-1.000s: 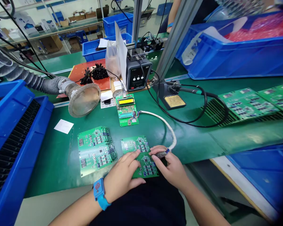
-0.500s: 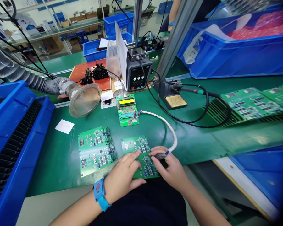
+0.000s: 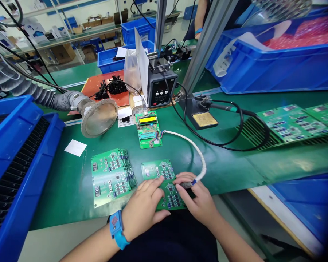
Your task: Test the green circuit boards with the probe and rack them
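Item: one green circuit board [image 3: 157, 170] lay flat on the green bench mat [image 3: 224, 174], directly before the person, its glossy surface crowded with small dark components. The left hand [image 3: 140, 207] had its fingers [image 3: 153, 185] spread and pressed down on the board, seemingly to keep it from sliding; a blue wrist strap [image 3: 117, 229] circled that wrist, probably for static protection. The right hand [image 3: 199, 200] had thumb and fingers pressed together, pinching the dark cable end [image 3: 186, 185] at the board's edge; whether its tip touched the board was hidden. The white braided cable [image 3: 190, 146] curved back to a smaller test board [image 3: 149, 133] with a yellow LCD [image 3: 147, 119], likely placed near so that the lead could reach. To the left sat a stack of similar boards [image 3: 112, 177] — matte-edged, squarish — beside a white paper slip [image 3: 75, 147]. Farther up stood a black soldering station [image 3: 161, 89], a soldering iron [image 3: 226, 107] in its stand, and a round metal-rimmed fume hood [image 3: 98, 118] on a ribbed grey hose [image 3: 30, 92], angled toward the bench.
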Demonstrator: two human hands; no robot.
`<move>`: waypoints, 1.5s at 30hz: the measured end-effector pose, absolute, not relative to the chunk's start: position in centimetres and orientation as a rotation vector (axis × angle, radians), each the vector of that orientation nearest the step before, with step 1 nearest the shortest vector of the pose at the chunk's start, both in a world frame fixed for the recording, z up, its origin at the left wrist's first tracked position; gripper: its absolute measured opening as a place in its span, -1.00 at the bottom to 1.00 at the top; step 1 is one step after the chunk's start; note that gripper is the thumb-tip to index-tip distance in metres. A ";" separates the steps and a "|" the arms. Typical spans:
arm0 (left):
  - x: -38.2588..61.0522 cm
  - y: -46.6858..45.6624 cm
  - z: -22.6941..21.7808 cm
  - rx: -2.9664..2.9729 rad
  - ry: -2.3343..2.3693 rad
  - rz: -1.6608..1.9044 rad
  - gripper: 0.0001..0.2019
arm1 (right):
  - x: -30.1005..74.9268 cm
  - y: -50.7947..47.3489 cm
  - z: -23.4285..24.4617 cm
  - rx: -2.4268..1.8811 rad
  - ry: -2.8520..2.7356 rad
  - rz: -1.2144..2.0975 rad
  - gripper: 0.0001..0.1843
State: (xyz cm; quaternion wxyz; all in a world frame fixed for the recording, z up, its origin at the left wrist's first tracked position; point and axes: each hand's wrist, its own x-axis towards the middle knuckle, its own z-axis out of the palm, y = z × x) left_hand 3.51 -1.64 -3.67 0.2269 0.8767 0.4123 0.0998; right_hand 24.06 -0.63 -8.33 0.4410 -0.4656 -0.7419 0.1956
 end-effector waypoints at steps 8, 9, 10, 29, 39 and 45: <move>4.8 -2.2 -2.5 2.543 1.268 0.136 -0.60 | 24.3 -0.9 -8.6 -1.174 -1.831 0.585 -0.88; 5.0 -2.2 -2.4 2.552 1.280 0.122 -0.58 | 24.3 -0.9 -8.6 -1.176 -1.831 0.589 -0.88; 5.1 -2.1 -2.4 2.558 1.303 0.111 -0.56 | 24.3 -0.9 -8.7 -1.179 -1.831 0.590 -0.88; 6.2 0.7 -3.8 2.489 1.421 0.018 0.33 | 24.3 -0.9 -8.6 -1.240 -1.819 0.581 -0.90; 6.4 0.9 -3.5 2.515 1.426 -0.026 0.31 | 24.1 -0.9 -8.6 -1.240 -1.831 0.565 -0.89; 6.5 0.8 -3.4 2.519 1.438 -0.049 0.29 | 24.2 -1.0 -8.8 -1.236 -1.832 0.560 -0.89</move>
